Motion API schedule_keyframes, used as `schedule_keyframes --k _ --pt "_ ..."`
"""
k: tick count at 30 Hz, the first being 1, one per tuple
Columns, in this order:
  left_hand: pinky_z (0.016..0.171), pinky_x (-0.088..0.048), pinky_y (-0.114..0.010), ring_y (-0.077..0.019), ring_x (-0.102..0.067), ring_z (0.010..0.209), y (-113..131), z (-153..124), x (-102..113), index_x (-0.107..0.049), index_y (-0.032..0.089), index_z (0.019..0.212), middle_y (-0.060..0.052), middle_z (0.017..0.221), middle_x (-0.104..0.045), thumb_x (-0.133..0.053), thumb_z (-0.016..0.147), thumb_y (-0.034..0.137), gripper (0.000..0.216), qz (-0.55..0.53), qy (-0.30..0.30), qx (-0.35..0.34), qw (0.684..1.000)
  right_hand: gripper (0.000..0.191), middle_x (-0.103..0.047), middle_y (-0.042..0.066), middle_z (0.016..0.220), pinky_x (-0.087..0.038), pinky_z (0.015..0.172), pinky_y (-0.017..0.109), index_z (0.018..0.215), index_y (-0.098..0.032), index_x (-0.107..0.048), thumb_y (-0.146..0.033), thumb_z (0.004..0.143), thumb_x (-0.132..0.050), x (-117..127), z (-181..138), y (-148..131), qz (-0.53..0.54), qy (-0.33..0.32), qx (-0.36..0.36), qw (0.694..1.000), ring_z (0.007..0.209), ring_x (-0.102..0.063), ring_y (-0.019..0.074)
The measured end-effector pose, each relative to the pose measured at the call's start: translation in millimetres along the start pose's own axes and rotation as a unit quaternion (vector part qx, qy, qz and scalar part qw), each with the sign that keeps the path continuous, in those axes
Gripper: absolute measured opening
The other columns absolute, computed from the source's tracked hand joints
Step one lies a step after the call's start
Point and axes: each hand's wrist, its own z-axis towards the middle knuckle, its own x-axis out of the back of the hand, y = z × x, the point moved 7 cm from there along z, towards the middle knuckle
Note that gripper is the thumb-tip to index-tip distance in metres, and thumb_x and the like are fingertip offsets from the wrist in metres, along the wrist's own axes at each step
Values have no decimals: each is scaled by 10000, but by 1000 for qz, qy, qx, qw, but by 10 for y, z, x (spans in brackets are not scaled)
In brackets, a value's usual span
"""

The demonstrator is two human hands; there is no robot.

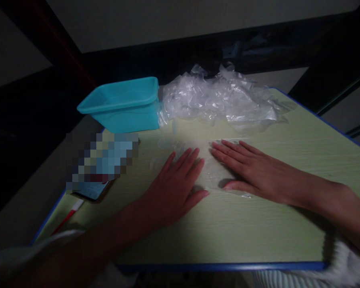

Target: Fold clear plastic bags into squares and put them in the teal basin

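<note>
A clear plastic bag lies flat on the light wood-grain table, its outline faint against the surface. My left hand rests palm down over its left part, fingers stretched out and slightly apart. On its right side, my right hand also lies flat, thumb spread away from the other fingers. Neither hand grips anything. Behind them sits a crumpled heap of clear plastic bags.
A turquoise plastic basket stands at the back left, touching the heap. Left of my hands lies a phone, partly blurred out, with a red and white cable beside it. Blue edging borders the table.
</note>
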Motion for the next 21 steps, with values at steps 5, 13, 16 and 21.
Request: schedule_keyframes --k 5,13,16,21 --pt "1084 -196 -553 -304 -144 1398 -53 7 -57 -323 92 1389 -191 1505 -206 -360 950 424 552 -17 -22 33 999 769 -236 199 1477 -250 1062 572 1439 -77 -231 -620 898 -293 -51 -18 42 11 -17 -23 1000 1365 -195 326" --pt "1076 -206 -562 -323 -153 1392 -73 3 -77 -299 113 1405 -186 1509 -195 -398 939 408 560 -39 -44 50 997 744 -196 169 1499 -216 1067 588 1455 -145 -206 -617 892 -325 -71 -29 66 41 -28 -27 998 1372 -173 325" --pt "1077 -198 -567 -339 -152 1389 -73 3 -81 -305 117 1404 -186 1511 -190 -402 937 414 562 -37 -50 56 996 766 -184 180 1497 -210 1070 585 1449 -114 -216 -631 890 -299 -73 -24 70 40 -43 -32 998 1373 -158 325" --pt "1076 -193 -571 -350 -150 1387 -74 2 -82 -305 122 1406 -187 1512 -185 -407 935 417 565 -40 -46 58 996 766 -178 179 1496 -215 1060 599 1450 -117 -205 -633 891 -294 -67 -21 65 42 -47 -31 998 1375 -149 323"
